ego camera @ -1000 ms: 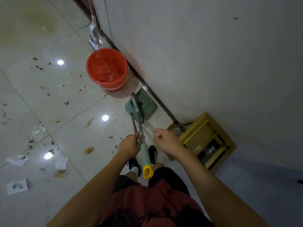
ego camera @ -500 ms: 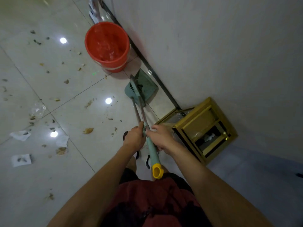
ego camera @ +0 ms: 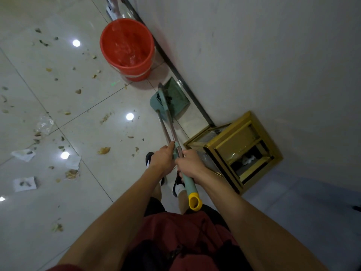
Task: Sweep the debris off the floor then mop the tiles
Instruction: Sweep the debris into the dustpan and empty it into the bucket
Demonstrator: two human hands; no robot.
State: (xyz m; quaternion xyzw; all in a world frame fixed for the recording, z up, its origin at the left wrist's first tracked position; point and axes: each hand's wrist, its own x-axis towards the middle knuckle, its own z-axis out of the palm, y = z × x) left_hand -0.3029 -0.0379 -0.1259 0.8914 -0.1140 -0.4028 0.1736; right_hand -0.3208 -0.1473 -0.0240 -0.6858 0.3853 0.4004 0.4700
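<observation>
We see the left hand (ego camera: 163,158) with fingers curled around a thin metal pole (ego camera: 163,130), and the right hand (ego camera: 190,165) gripping the pale green handle with a yellow end cap (ego camera: 190,187) just beside it. The two poles run close together down to the teal plastic dustpan (ego camera: 175,98), which stands on the glossy beige tile floor (ego camera: 97,192) near the dark skirting of the white wall (ego camera: 273,55). We cannot tell which pole belongs to the broom and which to the dustpan. A round red plastic bucket (ego camera: 127,47) stands beyond the dustpan, also by the wall. To the right, a square gold metal bin (ego camera: 242,151) is against the wall. Small brown scraps (ego camera: 104,150) and white paper pieces (ego camera: 24,183) lie scattered over the tiles on the left.
</observation>
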